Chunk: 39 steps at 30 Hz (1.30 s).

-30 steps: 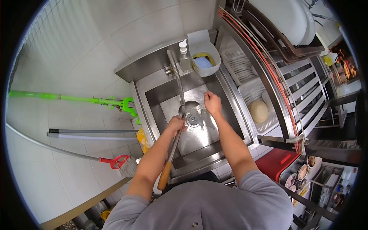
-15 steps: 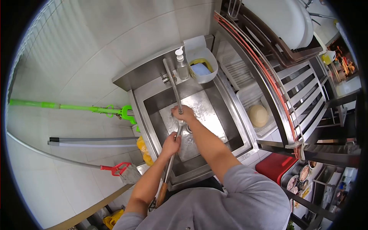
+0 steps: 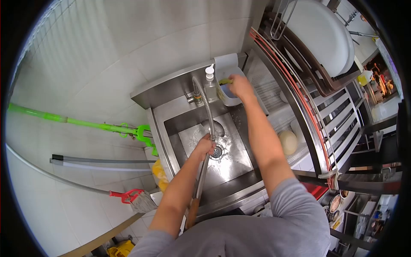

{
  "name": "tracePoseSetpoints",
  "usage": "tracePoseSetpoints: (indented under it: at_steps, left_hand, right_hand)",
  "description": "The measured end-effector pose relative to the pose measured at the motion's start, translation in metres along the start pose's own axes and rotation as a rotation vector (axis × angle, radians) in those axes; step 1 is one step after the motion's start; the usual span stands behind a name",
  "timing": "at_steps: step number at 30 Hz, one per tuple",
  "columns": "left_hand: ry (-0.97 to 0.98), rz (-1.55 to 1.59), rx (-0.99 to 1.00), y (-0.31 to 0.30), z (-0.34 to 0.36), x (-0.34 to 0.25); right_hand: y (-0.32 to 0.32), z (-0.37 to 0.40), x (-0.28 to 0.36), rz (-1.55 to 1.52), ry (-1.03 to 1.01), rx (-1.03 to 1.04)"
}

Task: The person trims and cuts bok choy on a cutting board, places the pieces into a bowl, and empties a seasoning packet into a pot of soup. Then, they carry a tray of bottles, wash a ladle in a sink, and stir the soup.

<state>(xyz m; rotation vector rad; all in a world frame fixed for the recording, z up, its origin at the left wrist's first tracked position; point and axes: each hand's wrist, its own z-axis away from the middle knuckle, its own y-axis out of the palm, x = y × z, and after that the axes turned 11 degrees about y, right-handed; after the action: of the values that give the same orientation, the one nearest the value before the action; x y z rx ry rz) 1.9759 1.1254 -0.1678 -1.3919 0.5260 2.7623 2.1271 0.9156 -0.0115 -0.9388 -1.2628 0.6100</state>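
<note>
My left hand [image 3: 204, 147] is closed around the metal shaft of a long ladle [image 3: 201, 175] over the sink [image 3: 252, 169]. Its wooden end points toward my body, and a round metal head lies near the drain, partly behind the faucet hose [image 3: 209, 113]. My right hand [image 3: 241, 88] reaches into a white caddy [image 3: 231, 101] at the back of the sink. Its fingers pinch a yellow-green scrubbing pad [image 3: 225, 81], and something blue shows below it in the caddy. A clear pump bottle [image 3: 210, 88] stands just left of the caddy.
Right of the sink, a metal rack [image 3: 299, 100] holds large white plates [image 3: 319, 34]. White perforated baskets [image 3: 263, 92] stand beneath, one with a pale round object [image 3: 288, 142]. A green pole [image 3: 85, 122] and a red-headed mop [image 3: 137, 199] lean at left.
My right hand has left the ladle and hose and moved up and right into the caddy, onto the yellow-green pad. My left hand still holds the ladle, now slightly farther forward.
</note>
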Motion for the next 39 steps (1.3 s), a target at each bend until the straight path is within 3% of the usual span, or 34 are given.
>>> tracePoseSetpoints:
  at_steps: [1,3,4,5,7,10,11,13,17,19,21,24,26,27,29,30,31,33,34,35,37,38,39]
  left_hand:
    - [-0.028,0.013,0.027,0.0,0.007,-0.002]
    - [-0.057,-0.026,0.037,0.005,0.023,-0.005]
    - [-0.1,-0.038,0.052,0.005,0.026,-0.002]
    - [-0.145,-0.052,0.068,0.006,0.028,0.0]
    - [-0.102,-0.088,0.088,0.006,0.031,0.003]
    - [0.014,-0.15,0.105,0.009,0.042,0.004]
    - [0.007,-0.147,0.108,0.01,0.042,0.005]
    - [-0.003,-0.111,0.118,0.011,0.039,0.006]
    - [-0.01,-0.029,0.111,0.022,0.046,0.0]
    - [-0.039,-0.004,0.129,0.02,0.044,0.007]
    - [-0.052,0.054,0.123,0.023,0.044,0.01]
    - [-0.017,-0.211,0.085,0.025,0.063,0.018]
    - [0.062,-0.446,0.105,0.023,0.071,0.027]
    - [0.046,-0.452,0.107,0.02,0.077,0.032]
    - [0.026,-0.501,0.106,0.013,0.076,0.026]
    - [0.106,-0.638,0.109,0.004,0.072,0.039]
    - [0.113,-0.64,0.108,0.0,0.07,0.045]
    - [0.179,-0.732,0.167,-0.01,0.078,0.057]
    - [0.103,-0.771,0.158,0.001,0.091,0.046]
    - [0.095,-0.763,0.163,0.004,0.093,0.05]
    - [0.397,-1.111,0.352,0.009,0.087,0.048]
    - [0.4,-1.115,0.354,0.008,0.083,0.043]
    - [0.384,-1.164,0.334,0.007,0.083,0.041]
  right_hand:
    - [0.008,-0.019,0.002,-0.008,-0.004,-0.004]
    - [0.043,-0.051,-0.008,0.547,-0.02,0.444]
    - [0.055,-0.049,-0.013,0.418,0.053,0.309]
    - [0.068,-0.056,-0.02,0.413,0.057,0.3]
    - [0.077,-0.058,-0.023,0.307,0.044,0.129]
    - [0.031,-0.05,-0.006,0.18,0.157,0.147]
    - [0.013,-0.039,0.0,0.184,0.163,0.152]
    - [-0.016,-0.011,0.009,0.054,0.091,-0.123]
    - [-0.016,0.095,-0.008,-0.133,0.124,-0.138]
    - [0.039,0.146,-0.046,-0.217,0.019,-0.035]
    - [0.092,0.18,-0.073,-0.039,-0.344,-0.023]
    - [0.127,0.149,-0.086,-0.202,-0.498,-0.102]
    - [0.141,0.105,-0.083,-0.337,0.171,0.711]
    - [0.148,0.124,-0.074,-0.347,0.184,0.719]
    - [0.149,0.162,-0.048,-0.328,-0.124,0.431]
    - [0.146,0.177,-0.052,-0.21,-0.569,0.263]
    - [0.152,0.178,-0.062,-0.209,-0.573,0.258]
    - [0.183,0.185,-0.087,-0.625,-0.399,0.034]
    - [0.17,0.178,-0.089,-0.758,0.002,0.376]
    - [0.174,0.154,-0.101,-0.635,-0.052,0.532]
    - [0.158,0.136,-0.077,-0.094,-0.079,0.775]
    - [0.145,0.14,-0.061,-0.096,-0.079,0.77]
    - [0.131,0.152,-0.047,0.059,-0.299,0.708]
